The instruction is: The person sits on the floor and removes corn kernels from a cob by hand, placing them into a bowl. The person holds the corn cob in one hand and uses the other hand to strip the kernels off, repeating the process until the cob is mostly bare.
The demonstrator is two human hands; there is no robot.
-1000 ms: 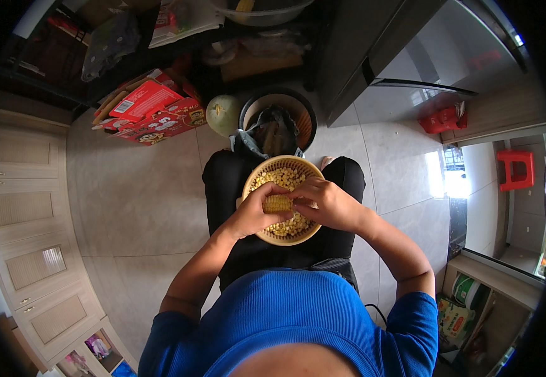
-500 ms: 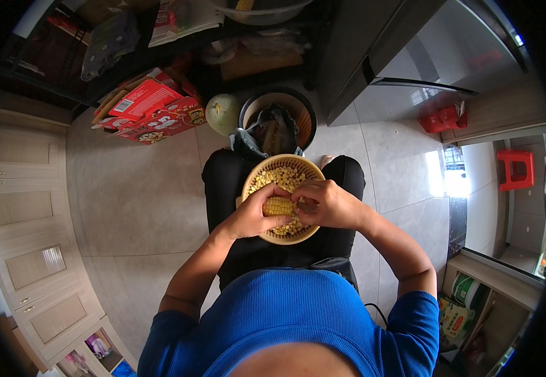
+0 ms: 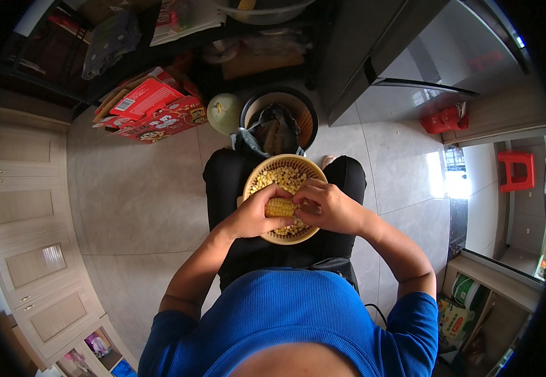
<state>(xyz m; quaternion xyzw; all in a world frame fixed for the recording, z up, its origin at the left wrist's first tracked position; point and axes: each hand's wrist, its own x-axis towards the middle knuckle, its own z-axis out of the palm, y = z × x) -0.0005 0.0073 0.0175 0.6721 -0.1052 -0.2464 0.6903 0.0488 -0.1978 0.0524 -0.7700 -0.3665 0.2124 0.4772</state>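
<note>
A yellow corn cob (image 3: 280, 207) lies across the hollow of a tan plastic basket (image 3: 319, 171), which rests on my lap between my thighs. My left hand (image 3: 251, 213) wraps round the cob's left part, thumb on the near side and fingers on the far side. At the cob's right end, the curled fingers of my right hand (image 3: 334, 208) press against it; their tips are partly hidden. Loose corn kernels (image 3: 283, 176) cover the basket's bottom beneath both hands.
Just beyond the basket stands a round bin (image 3: 311, 113) with a dark bag (image 3: 251, 142) in it. A pale green melon (image 3: 224, 113) and red cardboard boxes (image 3: 160, 116) lie to its left. A dark refrigerator (image 3: 405, 56) rises at the far right.
My right hand's fingers have shifted slightly at the cob's right end. My left hand keeps its hold, and the basket stays on my lap.
</note>
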